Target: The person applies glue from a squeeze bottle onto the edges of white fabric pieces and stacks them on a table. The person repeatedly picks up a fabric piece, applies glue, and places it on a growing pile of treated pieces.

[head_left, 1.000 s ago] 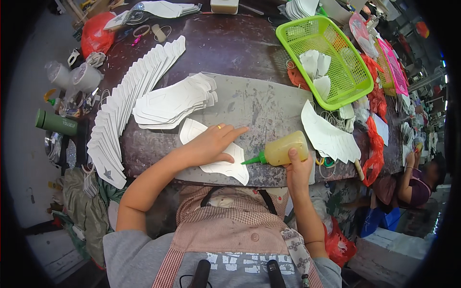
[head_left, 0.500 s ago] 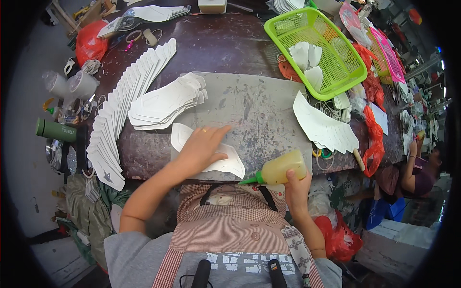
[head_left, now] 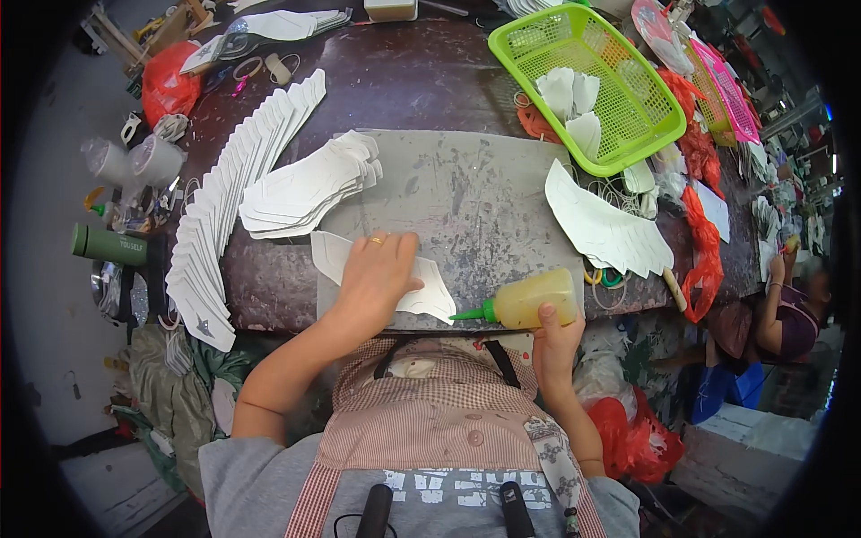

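Note:
My left hand [head_left: 381, 273] lies over a white cut-out piece [head_left: 429, 291] near the table's front edge, fingers bent at its far edge and thumb on its face. The hand hides the middle of the piece. In my right hand [head_left: 558, 336] is a squeeze bottle [head_left: 534, 300] of yellowish liquid, held on its side. Its green nozzle points left, with the tip at the right end of the piece; whether it touches I cannot tell. A pile of similar white pieces [head_left: 300, 190] sits just beyond my left hand.
A grey, stained work sheet [head_left: 466, 206] covers the table's middle. Overlapping white pieces [head_left: 211, 224] fan out at left. Toward the right are another white stack [head_left: 605, 224], a green basket [head_left: 632, 161] holding white pieces, scissors [head_left: 610, 278] and a red bag [head_left: 704, 260]. A co-worker [head_left: 789, 314] sits far right.
My left fingers have bent in from a stretched-out pose. The bottle has moved slightly up and right, its nozzle now level with the end of the piece. The piece has shifted slightly.

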The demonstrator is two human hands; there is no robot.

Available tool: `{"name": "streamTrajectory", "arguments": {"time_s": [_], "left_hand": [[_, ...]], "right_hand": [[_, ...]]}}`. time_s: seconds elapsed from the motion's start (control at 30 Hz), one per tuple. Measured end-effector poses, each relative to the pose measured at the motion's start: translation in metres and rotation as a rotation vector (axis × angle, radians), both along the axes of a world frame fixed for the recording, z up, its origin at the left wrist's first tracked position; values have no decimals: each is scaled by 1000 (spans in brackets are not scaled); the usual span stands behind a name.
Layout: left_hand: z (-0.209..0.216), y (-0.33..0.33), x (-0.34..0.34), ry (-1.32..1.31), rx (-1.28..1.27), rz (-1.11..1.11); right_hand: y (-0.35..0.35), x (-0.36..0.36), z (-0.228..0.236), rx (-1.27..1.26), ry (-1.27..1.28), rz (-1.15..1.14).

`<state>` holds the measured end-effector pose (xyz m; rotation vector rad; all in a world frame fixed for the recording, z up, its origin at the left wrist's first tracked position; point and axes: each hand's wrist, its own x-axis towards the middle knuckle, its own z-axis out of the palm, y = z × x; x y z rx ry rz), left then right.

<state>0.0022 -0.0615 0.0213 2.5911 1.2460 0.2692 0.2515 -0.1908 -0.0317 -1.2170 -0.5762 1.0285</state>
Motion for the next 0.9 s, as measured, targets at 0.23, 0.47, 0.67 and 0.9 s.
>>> {"name": "streamTrajectory", "arguments": {"time_s": [0.23, 0.47, 0.67, 0.9], "left_hand": [[6, 47, -17, -463, -404, -115], [58, 70, 192, -708, -185, -590], [-50, 100, 266, -428, 152, -606], [-62, 104, 265, -523, 225, -583]], "right_hand": [[-49, 2, 6, 36, 390, -200], [-90, 116, 11, 401, 512, -721], [-126, 125, 1, 418, 547, -794], [-104, 109, 0, 343, 604, -668]]}}
